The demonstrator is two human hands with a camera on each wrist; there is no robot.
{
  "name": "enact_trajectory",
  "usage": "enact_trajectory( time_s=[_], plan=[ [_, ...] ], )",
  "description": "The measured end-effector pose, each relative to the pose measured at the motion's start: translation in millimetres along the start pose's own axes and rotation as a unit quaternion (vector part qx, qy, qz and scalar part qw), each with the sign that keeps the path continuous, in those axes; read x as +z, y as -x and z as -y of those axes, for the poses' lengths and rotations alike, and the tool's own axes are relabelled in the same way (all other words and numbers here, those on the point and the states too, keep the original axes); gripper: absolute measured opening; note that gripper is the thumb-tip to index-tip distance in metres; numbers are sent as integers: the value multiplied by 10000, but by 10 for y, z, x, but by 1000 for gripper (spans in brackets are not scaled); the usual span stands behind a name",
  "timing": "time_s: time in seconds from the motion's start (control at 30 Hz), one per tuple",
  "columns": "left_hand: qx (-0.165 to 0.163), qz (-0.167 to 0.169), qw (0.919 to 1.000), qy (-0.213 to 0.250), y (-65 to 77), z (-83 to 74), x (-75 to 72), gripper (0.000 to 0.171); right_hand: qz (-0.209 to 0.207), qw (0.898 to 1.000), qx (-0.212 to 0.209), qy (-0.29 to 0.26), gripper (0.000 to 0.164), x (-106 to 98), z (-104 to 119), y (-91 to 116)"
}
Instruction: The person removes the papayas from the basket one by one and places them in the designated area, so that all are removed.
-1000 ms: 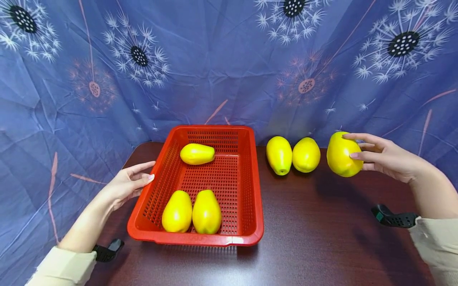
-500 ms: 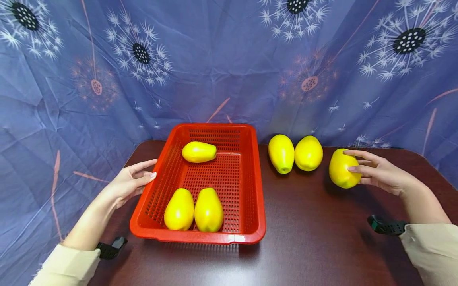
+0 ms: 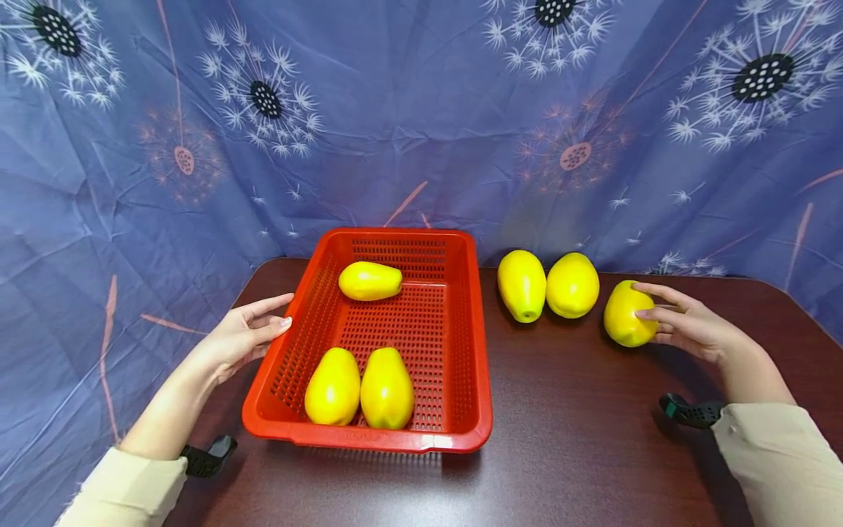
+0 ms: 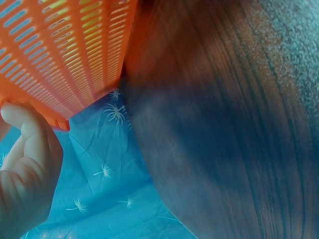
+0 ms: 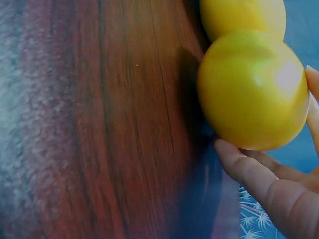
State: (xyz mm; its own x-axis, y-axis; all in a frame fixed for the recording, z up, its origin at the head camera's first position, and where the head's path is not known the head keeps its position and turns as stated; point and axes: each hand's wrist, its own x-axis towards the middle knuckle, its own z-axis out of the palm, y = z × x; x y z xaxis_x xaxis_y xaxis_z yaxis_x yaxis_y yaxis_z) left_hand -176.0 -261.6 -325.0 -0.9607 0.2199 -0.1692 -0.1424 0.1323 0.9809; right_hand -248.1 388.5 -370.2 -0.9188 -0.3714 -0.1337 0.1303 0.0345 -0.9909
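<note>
At the right side of the table, my right hand [image 3: 694,322] holds a yellow papaya [image 3: 628,315], thumb on the near side and fingers over the top and far side. In the right wrist view the papaya [image 5: 254,92] sits against the fingertips, low at the tabletop. My left hand [image 3: 240,337] grips the left rim of a red plastic basket [image 3: 489,395] with thumb and fingers. From the left wrist, that hand [image 4: 27,164] shows at the rim beside the slotted wall [image 4: 75,59]. Inside the basket lie three papayas: one at the back [image 3: 370,281], two at the front [image 3: 387,388].
Two more papayas, a longer one [image 3: 522,285] and a rounder one [image 3: 573,285], stand side by side right of the basket. The dark wooden table [image 3: 566,439] ends at a blue dandelion-print cloth [image 3: 408,110] behind. Each wrist carries a black strap mount [image 3: 691,411].
My right hand has lowered the papaya from above the table to the tabletop, right of the other two, and still holds it. The left hand stays on the basket rim.
</note>
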Motion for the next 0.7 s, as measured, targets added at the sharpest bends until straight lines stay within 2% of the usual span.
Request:
enact_trajectory(
  time_s=[0.13, 0.3, 0.37, 0.57, 0.7],
  plan=[
    [-5, -34, 10000, 13, 0, -4, -4, 66, -293, 9995, 42, 88, 45, -24, 24, -74],
    [-38, -57, 10000, 40, 10, -7, -8, 66, -464, 9974, 298, 457, 42, -66, 66, -205],
    [-53, -72, 9999, 61, 11, -9, -5, 66, -486, 9971, 393, 435, 39, -84, 80, -261],
    [-62, -78, 9999, 53, 10, -15, 10, 66, -308, 9992, 238, 62, 39, -118, 91, -357],
    [-96, -89, 9999, 38, 6, -24, 20, 66, -335, 9989, 241, 221, 37, -121, 108, -373]
  ],
)
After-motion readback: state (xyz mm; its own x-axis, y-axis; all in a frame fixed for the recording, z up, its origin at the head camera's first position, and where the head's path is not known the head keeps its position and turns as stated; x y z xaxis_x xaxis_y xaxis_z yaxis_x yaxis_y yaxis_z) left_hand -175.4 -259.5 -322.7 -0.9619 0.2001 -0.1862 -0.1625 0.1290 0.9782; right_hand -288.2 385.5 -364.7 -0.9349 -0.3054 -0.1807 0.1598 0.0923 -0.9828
